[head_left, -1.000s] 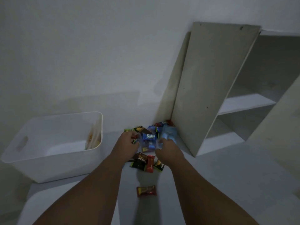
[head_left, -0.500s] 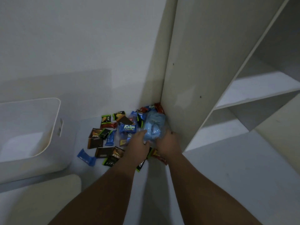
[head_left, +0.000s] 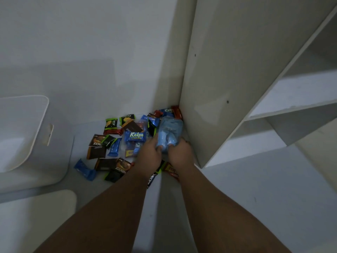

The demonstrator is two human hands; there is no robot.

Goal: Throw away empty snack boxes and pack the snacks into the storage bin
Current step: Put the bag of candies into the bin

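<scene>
Pale blue translucent packet (head_left: 170, 133) between left hand (head_left: 149, 155) and right hand (head_left: 179, 155). Just left of the left hand, royal blue Kalpa wrapper (head_left: 135, 136) with yellow-green lettering. Farther left, black Nextar packs (head_left: 111, 123) edged in lime green, with orange cookie print; dark brown wrapper (head_left: 96, 152); red wrapper (head_left: 113, 132). Below left of the left hand, plain blue wrapper (head_left: 84, 169). Under the right hand, red and yellow wrapper (head_left: 170, 169). Far left, white storage bin (head_left: 27, 143). Right of the hands, cream shelf panel (head_left: 228, 70). White floor (head_left: 255, 198).
</scene>
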